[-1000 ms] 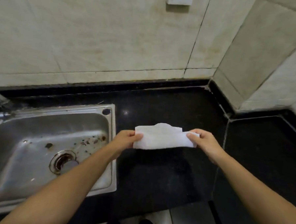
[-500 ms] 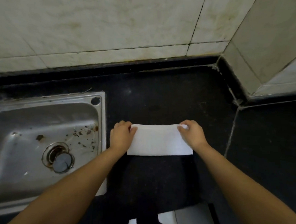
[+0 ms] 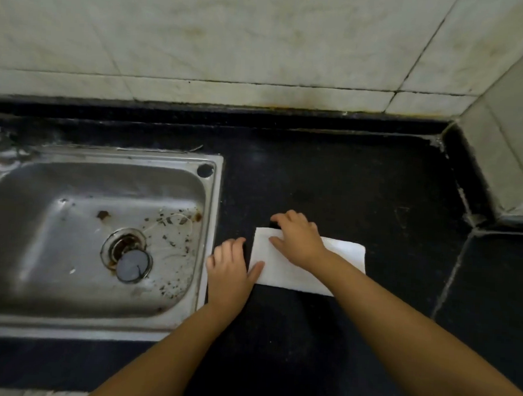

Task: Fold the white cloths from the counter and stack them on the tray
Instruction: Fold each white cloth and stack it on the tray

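A white cloth [image 3: 299, 269], folded into a flat rectangle, lies on the black counter [image 3: 345, 187] just right of the sink. My right hand [image 3: 297, 239] rests palm down on the cloth's far left part, its fingertips reaching past the far edge onto the counter. My left hand [image 3: 231, 267] lies on the counter beside the cloth's left edge, its thumb touching the near left corner. No tray is in view.
A steel sink [image 3: 94, 234] with a drain plug [image 3: 132, 265] fills the left side, its rim close to my left hand. Tiled walls [image 3: 232, 45] close the back and the right corner. The counter's front edge runs along the bottom.
The cloth was held up between both hands, then laid flat. My right hand slid from the cloth's right end to its left part. My left hand let go and shifted just off the left edge.
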`<state>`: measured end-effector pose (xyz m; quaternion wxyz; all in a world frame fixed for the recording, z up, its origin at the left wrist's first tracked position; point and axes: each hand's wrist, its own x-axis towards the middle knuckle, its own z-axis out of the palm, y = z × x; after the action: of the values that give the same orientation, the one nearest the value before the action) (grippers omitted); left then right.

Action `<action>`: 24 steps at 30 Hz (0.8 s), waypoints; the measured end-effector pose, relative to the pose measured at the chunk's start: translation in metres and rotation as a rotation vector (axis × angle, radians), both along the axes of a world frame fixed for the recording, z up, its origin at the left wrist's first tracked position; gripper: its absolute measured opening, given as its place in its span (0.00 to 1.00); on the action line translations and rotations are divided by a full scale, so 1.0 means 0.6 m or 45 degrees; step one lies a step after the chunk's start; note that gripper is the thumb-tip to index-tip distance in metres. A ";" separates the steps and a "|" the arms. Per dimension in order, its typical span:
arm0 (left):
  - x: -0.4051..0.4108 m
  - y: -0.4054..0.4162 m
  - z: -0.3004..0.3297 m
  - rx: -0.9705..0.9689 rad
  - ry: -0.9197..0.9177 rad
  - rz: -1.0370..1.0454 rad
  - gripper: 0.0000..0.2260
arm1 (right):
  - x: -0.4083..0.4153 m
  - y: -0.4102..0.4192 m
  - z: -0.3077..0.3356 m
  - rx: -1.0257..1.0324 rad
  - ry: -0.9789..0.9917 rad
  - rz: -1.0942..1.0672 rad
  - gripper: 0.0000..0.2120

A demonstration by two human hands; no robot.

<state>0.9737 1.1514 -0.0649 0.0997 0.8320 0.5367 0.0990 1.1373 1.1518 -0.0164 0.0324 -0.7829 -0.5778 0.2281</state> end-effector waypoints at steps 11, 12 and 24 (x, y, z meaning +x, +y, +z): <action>0.019 0.073 0.064 -0.522 -0.336 -0.187 0.12 | 0.046 0.022 0.089 0.145 0.496 -0.176 0.06; 0.034 0.091 0.093 -0.555 -0.445 -0.220 0.09 | 0.066 0.018 0.113 0.246 0.496 -0.211 0.06; 0.076 0.089 0.267 -0.314 -0.684 -0.681 0.05 | 0.113 -0.117 0.220 0.749 0.570 -0.348 0.04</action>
<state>1.0191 1.2046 0.0951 0.3580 0.8687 0.2637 0.2182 1.2052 1.0817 0.1159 0.4107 -0.7408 -0.4877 0.2113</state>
